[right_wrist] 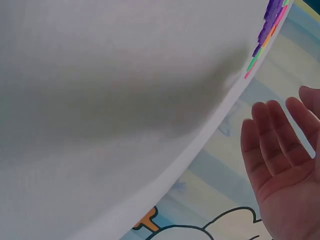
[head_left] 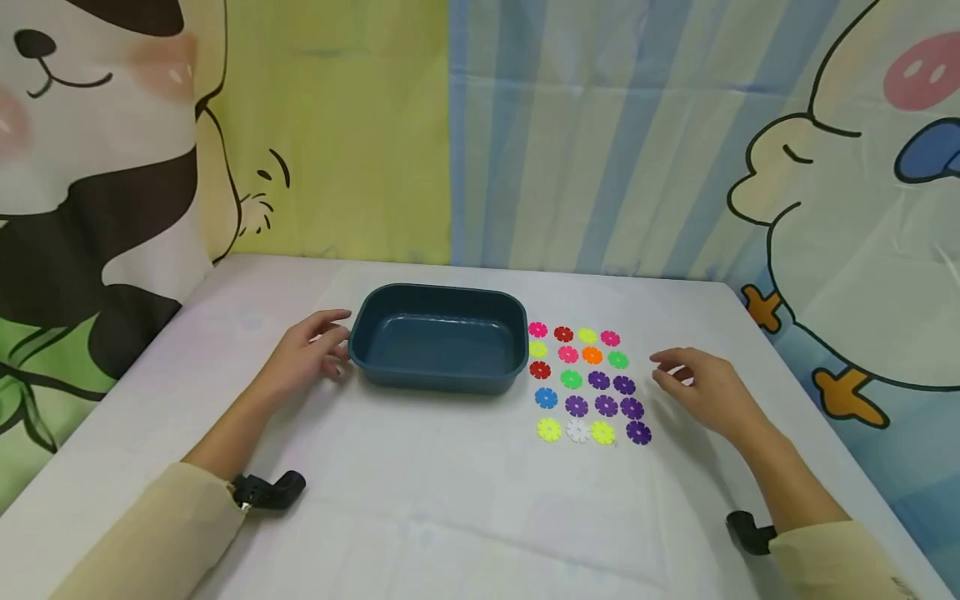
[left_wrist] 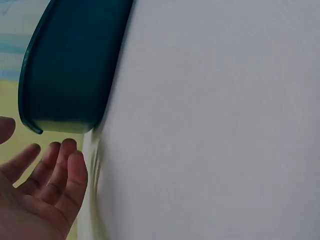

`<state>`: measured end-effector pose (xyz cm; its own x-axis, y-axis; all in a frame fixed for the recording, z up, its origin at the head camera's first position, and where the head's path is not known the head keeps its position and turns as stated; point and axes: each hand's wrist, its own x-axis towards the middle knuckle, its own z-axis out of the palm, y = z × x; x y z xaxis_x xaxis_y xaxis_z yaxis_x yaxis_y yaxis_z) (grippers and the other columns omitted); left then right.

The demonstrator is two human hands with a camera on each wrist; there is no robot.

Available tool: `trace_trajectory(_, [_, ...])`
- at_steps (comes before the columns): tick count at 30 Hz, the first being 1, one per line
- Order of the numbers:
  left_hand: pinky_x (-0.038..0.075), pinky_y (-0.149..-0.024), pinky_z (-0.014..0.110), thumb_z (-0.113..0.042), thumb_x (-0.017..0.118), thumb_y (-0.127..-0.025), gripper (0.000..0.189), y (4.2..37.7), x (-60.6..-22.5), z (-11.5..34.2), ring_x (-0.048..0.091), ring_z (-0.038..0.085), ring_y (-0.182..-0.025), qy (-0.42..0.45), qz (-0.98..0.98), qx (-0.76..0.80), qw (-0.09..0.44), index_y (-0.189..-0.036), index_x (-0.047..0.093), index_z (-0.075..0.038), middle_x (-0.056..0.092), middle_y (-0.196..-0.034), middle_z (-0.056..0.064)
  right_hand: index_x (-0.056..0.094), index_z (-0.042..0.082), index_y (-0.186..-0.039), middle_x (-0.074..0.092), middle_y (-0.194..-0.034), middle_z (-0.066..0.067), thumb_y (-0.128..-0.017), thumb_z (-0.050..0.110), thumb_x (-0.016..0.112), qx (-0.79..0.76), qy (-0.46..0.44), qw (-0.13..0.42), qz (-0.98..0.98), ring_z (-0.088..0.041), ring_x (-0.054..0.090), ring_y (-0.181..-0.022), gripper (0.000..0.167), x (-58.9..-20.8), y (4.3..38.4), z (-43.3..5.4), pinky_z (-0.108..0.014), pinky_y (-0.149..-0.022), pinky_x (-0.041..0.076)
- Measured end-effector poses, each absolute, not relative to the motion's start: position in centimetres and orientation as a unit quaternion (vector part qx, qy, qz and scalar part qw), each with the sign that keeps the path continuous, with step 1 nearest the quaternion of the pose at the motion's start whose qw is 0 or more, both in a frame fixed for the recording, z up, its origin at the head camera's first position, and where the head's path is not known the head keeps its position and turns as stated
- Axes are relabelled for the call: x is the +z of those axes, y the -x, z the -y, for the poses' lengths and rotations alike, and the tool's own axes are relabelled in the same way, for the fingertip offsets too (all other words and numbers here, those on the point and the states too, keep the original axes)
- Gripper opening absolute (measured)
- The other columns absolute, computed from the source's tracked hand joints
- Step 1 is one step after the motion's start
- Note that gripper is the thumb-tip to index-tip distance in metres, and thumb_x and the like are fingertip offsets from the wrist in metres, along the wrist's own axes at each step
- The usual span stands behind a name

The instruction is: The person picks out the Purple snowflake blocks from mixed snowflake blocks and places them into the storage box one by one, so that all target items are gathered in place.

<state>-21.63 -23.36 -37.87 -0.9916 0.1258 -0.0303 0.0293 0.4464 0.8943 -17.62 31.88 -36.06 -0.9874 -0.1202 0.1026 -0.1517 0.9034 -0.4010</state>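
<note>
- Upright near the middle of the white tabletop (head_left: 450, 483): dark teal rectangular basin (head_left: 438, 379) with rounded corners.
- Just right of it, lying flat in five rows of four: notched plastic discs (head_left: 598, 381) in pink, red, yellow, orange, green, blue, white and purple.
- Close beside the basin's left end: left hand (head_left: 311, 346), fingers loosely bent and slightly spread, palm turned towards the basin; contact impossible to tell.
- Off the discs' right side, raised above the tabletop: right hand (head_left: 703, 387), fingers relaxed and pointing leftward, thumb apart, palm inward.
- Angled in from the near corners: forearms (head_left: 795, 479) in beige sleeves (head_left: 153, 533), with black wrist devices (head_left: 277, 490).
- Behind: curtain (head_left: 585, 125) printed with cartoon animals (head_left: 112, 192).
</note>
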Motion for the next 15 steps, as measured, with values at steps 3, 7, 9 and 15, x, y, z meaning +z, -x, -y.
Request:
trace_trajectory(3, [0.061, -0.071, 0.026, -0.031, 0.047, -0.111, 0.054, 21.5, -38.2, 23.0, 0.068, 0.014, -0.089, -0.042, -0.834, 0.547, 0.059, -0.157, 0.040, -0.004, 0.053, -0.140, 0.028, 0.067, 0.004, -0.132, 0.070, -0.121, -0.022, -0.100, 0.022, 0.067, 0.220, -0.061, 0.019, 0.973, -0.037, 0.064, -0.105, 0.036, -36.4, 17.8, -31.7, -0.045, -0.081, 0.062])
trace_trajectory(7, [0.061, -0.070, 0.027, -0.027, 0.049, -0.110, 0.052, 21.5, -38.7, 22.7, 0.067, 0.011, -0.085, -0.043, -0.824, 0.562, 0.056, -0.154, 0.042, -0.001, 0.053, -0.138, 0.029, 0.067, 0.004, -0.132, 0.070, -0.119, -0.021, -0.099, 0.023, 0.069, 0.223, -0.059, 0.002, 0.973, -0.034, 0.064, -0.101, 0.038, -36.7, 18.2, -31.3, -0.043, -0.081, 0.062])
trace_trajectory(9, [0.061, -0.071, 0.027, -0.026, 0.050, -0.109, 0.053, 21.4, -38.8, 22.5, 0.066, 0.010, -0.084, -0.043, -0.824, 0.563, 0.052, -0.155, 0.042, -0.001, 0.053, -0.137, 0.029, 0.067, 0.004, -0.132, 0.070, -0.118, -0.021, -0.099, 0.024, 0.070, 0.223, -0.056, -0.004, 0.973, -0.033, 0.064, -0.100, 0.038, -36.7, 18.4, -31.1, -0.044, -0.081, 0.062])
trace_trajectory(15, [0.061, -0.072, 0.025, -0.026, 0.051, -0.109, 0.053, 21.3, -38.9, 22.5, 0.066, 0.010, -0.087, -0.038, -0.824, 0.564, 0.048, -0.155, 0.041, -0.002, 0.053, -0.138, 0.029, 0.068, 0.004, -0.130, 0.069, -0.117, -0.021, -0.097, 0.027, 0.072, 0.233, -0.035, -0.039, 0.971, -0.033, 0.064, -0.100, 0.040, -36.8, 18.8, -30.7, -0.043, -0.081, 0.062])
